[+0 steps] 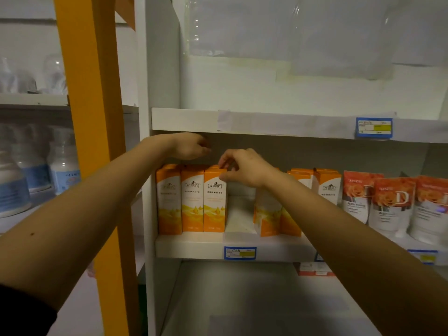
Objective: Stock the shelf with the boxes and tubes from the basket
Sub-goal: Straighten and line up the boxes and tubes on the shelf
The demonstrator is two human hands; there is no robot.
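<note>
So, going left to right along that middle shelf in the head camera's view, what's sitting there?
Three upright orange boxes → an empty gap → more orange boxes partly behind the right hand → red-and-white rose pouches.

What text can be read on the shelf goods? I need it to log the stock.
"DANZ" and a large "D": on the red rose pouches.
Framed logo of Chinese characters: on the orange boxes; too blurred to read surely.
Blue and yellow price tags: print too small to read.
Bottles with blue labels: text blurred.
</note>
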